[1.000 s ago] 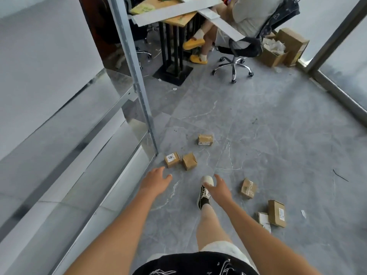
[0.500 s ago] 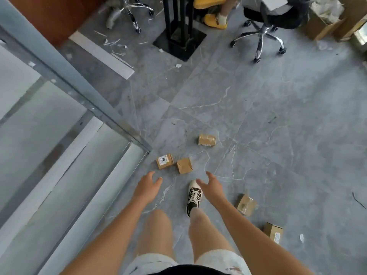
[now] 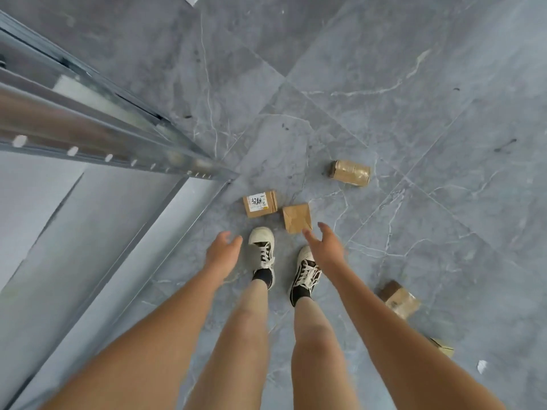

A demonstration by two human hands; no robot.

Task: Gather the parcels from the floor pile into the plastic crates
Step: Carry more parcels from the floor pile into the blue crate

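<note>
Left hand (image 3: 222, 251) and right hand (image 3: 325, 247) are reaching down, fingers loosely spread and holding nothing, above the plain parcel (image 3: 296, 218) lying beside the labelled parcel (image 3: 260, 203).

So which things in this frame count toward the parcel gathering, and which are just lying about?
Job:
labelled parcel
plain brown parcel
tape-wrapped parcel
parcel by the right arm
parcel at the right arm's edge
left hand, right hand, both empty

Lying about:
white scrap
metal frame
No crates in view.
</note>
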